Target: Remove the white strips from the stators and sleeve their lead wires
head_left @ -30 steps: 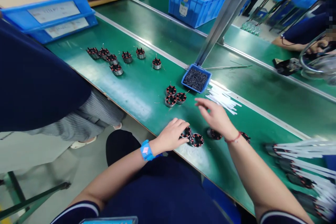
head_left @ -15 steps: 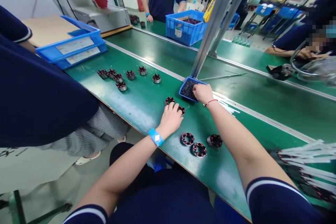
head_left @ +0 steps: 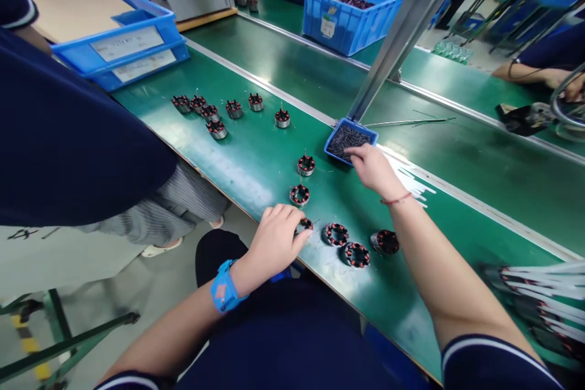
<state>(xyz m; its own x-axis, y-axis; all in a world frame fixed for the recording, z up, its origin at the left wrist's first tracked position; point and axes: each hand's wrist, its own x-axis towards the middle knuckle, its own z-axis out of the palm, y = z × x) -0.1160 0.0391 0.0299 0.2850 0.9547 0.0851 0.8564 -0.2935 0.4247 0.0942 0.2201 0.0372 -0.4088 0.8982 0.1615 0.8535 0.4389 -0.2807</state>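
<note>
My left hand (head_left: 276, 239) curls round a small motor stator (head_left: 304, 226) with copper windings, near the table's front edge; fingers and thumb hide part of it. Just beyond it sit another stator (head_left: 300, 195) and one with fine wires sticking out (head_left: 306, 165). To its right lie two ring-shaped stators (head_left: 336, 234) and a tilted one (head_left: 385, 242). My right hand (head_left: 375, 172) reaches to the near side of a small blue tray (head_left: 329, 147) full of short black tube-like pieces (head_left: 351, 137). Its index finger and thumb come together there; whatever is between them is too small to make out.
Several stators (head_left: 210, 113) stand farther left on the green table (head_left: 237, 164). White strips (head_left: 414, 183) lie right of the tray, below a metal post (head_left: 388, 55). Stacked blue crates (head_left: 132, 52) and a co-worker (head_left: 68, 122) are at left. A blue bin (head_left: 347, 18) stands behind.
My left hand has drawn back toward the front edge, uncovering stators beyond it. My right hand has shifted to the tray's near side. The view has tilted down slightly.
</note>
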